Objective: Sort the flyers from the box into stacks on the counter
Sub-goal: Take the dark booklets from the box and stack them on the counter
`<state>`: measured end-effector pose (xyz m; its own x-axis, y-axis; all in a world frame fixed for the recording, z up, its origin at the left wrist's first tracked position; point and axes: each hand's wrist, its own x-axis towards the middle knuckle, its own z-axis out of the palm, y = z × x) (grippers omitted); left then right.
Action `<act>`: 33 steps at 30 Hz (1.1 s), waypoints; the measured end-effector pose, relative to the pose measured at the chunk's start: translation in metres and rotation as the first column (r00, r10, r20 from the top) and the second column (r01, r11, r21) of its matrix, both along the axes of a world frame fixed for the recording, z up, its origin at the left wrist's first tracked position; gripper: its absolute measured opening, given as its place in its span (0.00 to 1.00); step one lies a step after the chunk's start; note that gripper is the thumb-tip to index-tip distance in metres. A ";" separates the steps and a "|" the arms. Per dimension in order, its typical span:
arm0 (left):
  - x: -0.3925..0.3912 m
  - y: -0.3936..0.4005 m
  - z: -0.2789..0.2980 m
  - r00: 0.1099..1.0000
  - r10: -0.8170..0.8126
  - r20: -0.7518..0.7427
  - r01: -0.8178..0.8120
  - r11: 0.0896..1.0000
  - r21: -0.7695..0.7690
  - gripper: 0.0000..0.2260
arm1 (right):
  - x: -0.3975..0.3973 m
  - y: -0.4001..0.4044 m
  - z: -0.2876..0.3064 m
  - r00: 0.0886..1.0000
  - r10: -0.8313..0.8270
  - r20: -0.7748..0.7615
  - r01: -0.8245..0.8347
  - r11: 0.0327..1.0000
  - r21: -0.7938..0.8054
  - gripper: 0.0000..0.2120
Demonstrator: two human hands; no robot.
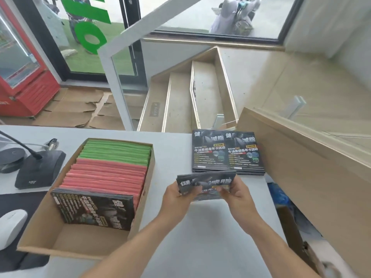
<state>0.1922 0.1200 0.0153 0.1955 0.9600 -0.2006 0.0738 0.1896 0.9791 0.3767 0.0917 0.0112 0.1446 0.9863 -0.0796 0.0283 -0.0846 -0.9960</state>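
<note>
Both hands held one small bundle of dark flyers [206, 184] above the counter [210, 237]. Left hand [176, 199] gripped its left edge, thumb on top; right hand [239, 197] gripped the right edge, fingertips partly hidden under the paper. Bundle's lower edge was covered by the hands, print blurred. Just beyond it, two dark flyer stacks [226, 152] lay side by side on the counter, touching, near the far edge. To the left sat the cardboard box [40, 229]: dark flyers [94, 209] leaning at the near end, pink sheets [106, 177] behind them, green sheets [116, 152] at the far end. Near part of box bare. Left of box, a microphone base [40, 170] and a white mouse [11, 225], cut off by the frame.
</note>
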 end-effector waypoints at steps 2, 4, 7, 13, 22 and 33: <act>0.003 0.001 -0.011 0.998 0.035 -0.061 -0.036 0.999 -0.021 0.12 | 0.007 -0.004 -0.013 0.999 -0.009 0.032 0.011 0.998 -0.070 0.12; 0.006 0.002 -0.016 0.996 0.034 -0.083 -0.038 0.998 -0.043 0.15 | 0.011 -0.007 -0.022 0.997 0.014 0.077 -0.007 0.996 -0.090 0.09; 0.014 0.000 -0.013 0.997 -0.019 -0.080 0.016 0.999 -0.041 0.09 | 0.012 -0.005 -0.024 0.995 0.046 0.093 -0.039 0.997 -0.073 0.11; 0.018 0.012 -0.005 0.998 -0.017 -0.053 0.016 1.000 -0.011 0.16 | 0.020 0.008 -0.013 0.997 0.072 0.042 -0.072 0.997 -0.011 0.13; 0.022 0.012 -0.023 0.994 0.022 -0.103 -0.036 0.991 -0.131 0.15 | 0.020 0.013 -0.034 0.994 0.089 0.057 -0.082 0.989 -0.124 0.14; 0.057 0.139 0.005 0.951 0.143 -0.274 -0.176 0.979 -0.101 0.12 | 0.039 0.138 0.003 0.976 -0.153 0.158 0.197 0.928 -0.318 0.09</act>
